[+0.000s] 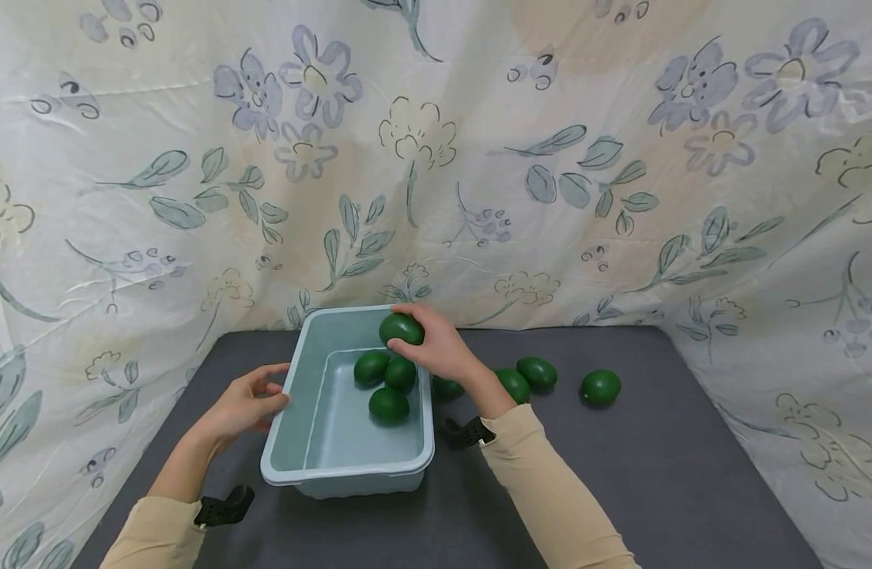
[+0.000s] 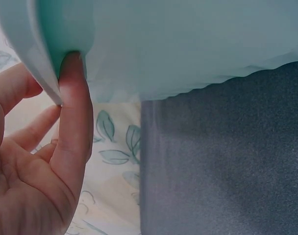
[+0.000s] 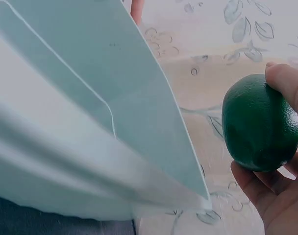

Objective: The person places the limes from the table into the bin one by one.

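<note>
My right hand (image 1: 439, 344) grips a dark green avocado (image 1: 402, 329) between thumb and fingers, above the far right part of a pale blue-green plastic bin (image 1: 346, 477). In the right wrist view the held avocado (image 3: 259, 125) is glossy and oval, beyond the bin's rim (image 3: 176, 105). Several avocados (image 1: 389, 405) lie inside the bin, grouped at its right side. At the bin's left edge, my left hand (image 1: 239, 405) holds the rim. The left wrist view shows its thumb (image 2: 73, 98) against the outer wall under the lip, with another finger at the rim.
More avocados lie on the dark grey tabletop (image 1: 663, 466) right of the bin: a pair (image 1: 537, 374) behind my right wrist, one partly hidden (image 1: 446, 388) by the bin, and one apart (image 1: 601, 387). A floral cloth (image 1: 471, 174) hangs behind and beside the table.
</note>
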Demonstrator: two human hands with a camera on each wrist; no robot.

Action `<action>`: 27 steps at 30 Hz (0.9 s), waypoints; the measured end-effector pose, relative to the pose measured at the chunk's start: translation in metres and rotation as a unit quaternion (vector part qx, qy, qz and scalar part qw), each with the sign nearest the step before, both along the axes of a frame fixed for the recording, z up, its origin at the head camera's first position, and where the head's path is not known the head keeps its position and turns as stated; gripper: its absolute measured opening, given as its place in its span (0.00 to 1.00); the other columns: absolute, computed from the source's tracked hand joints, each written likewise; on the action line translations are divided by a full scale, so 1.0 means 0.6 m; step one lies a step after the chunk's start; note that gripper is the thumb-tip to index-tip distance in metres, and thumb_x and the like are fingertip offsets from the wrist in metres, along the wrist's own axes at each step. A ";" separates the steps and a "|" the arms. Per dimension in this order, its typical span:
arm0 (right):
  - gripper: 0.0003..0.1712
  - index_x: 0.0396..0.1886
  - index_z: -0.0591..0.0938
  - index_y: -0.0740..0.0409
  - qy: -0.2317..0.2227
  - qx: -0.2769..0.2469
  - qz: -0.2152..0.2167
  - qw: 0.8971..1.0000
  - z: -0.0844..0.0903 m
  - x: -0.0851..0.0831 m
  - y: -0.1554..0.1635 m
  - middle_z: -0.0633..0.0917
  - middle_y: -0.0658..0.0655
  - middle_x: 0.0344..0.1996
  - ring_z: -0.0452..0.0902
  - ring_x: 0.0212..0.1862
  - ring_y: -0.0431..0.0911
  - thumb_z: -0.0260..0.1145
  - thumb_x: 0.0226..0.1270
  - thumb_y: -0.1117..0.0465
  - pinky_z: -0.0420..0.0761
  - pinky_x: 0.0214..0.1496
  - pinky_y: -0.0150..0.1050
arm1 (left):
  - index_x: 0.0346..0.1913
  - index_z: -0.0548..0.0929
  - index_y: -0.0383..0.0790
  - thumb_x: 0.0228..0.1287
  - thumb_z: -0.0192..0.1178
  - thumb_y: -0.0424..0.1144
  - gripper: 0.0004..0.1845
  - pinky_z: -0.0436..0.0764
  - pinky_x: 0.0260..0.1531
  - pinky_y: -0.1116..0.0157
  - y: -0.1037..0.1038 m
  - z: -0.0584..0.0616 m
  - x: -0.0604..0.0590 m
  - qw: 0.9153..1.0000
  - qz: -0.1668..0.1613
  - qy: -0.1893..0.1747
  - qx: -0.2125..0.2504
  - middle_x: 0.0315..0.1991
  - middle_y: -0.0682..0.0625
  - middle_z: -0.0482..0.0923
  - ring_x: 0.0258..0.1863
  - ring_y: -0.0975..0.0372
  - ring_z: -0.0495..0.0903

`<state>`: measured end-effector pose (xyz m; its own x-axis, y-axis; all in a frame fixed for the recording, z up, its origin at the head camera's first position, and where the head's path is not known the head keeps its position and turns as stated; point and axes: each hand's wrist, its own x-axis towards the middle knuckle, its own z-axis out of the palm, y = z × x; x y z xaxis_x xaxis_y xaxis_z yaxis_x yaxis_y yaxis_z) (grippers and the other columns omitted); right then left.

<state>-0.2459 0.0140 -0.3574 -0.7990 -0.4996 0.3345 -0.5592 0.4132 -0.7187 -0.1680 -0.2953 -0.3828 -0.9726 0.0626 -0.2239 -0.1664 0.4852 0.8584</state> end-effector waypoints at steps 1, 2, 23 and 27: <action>0.31 0.63 0.69 0.52 0.000 0.000 0.003 1.000 0.000 0.001 -0.004 0.71 0.53 0.60 0.72 0.54 0.46 0.64 0.61 0.53 0.76 0.50 0.41 | 0.69 0.55 0.37 0.62 0.56 0.34 0.34 0.83 0.31 0.55 0.000 0.000 0.000 1.000 0.000 0.000 0.000 0.43 0.37 0.72 0.35 0.57 0.80; 0.30 0.63 0.69 0.53 0.001 0.000 0.007 1.000 0.001 0.002 -0.008 0.71 0.53 0.60 0.73 0.53 0.46 0.64 0.61 0.53 0.76 0.49 0.41 | 0.69 0.55 0.37 0.62 0.56 0.34 0.34 0.83 0.31 0.55 0.000 0.000 0.000 1.000 0.000 0.000 -0.001 0.43 0.37 0.72 0.35 0.57 0.80; 0.30 0.64 0.68 0.47 -0.010 0.030 0.049 0.998 0.007 0.021 -0.079 0.71 0.51 0.59 0.73 0.48 0.42 0.63 0.62 0.50 0.76 0.43 0.34 | 0.69 0.55 0.38 0.63 0.57 0.35 0.34 0.82 0.33 0.54 0.000 0.001 0.002 1.000 0.003 -0.004 -0.006 0.43 0.38 0.71 0.36 0.56 0.79; 0.30 0.64 0.68 0.48 -0.010 0.033 0.055 0.998 0.007 0.025 -0.089 0.71 0.51 0.59 0.73 0.47 0.42 0.63 0.62 0.50 0.76 0.42 0.33 | 0.69 0.55 0.38 0.63 0.57 0.35 0.34 0.82 0.33 0.54 0.000 0.002 0.002 1.000 0.004 -0.004 -0.005 0.43 0.38 0.71 0.37 0.57 0.79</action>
